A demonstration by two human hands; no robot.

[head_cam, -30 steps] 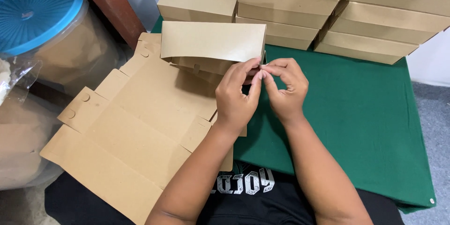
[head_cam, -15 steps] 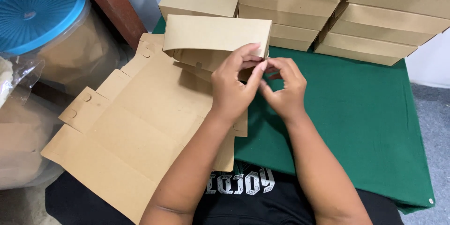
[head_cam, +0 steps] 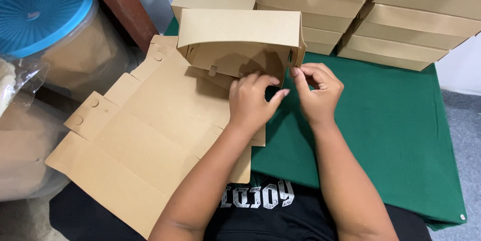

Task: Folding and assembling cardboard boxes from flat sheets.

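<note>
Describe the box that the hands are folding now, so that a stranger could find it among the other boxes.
On the green table cover, finished boxes are stacked along the far edge. In front of them lies a flat brown cardboard sheet. Its far end is the half-folded box: it alone stands open, at the left hand and right hand.

Both bare forearms reach forward and converge. The left hand (head_cam: 253, 101) lies palm down, fingers bent, thumb stretched towards the right. The right hand (head_cam: 316, 89) stands just beside it, fingers curled inward, thumb and forefinger pinched.
</note>
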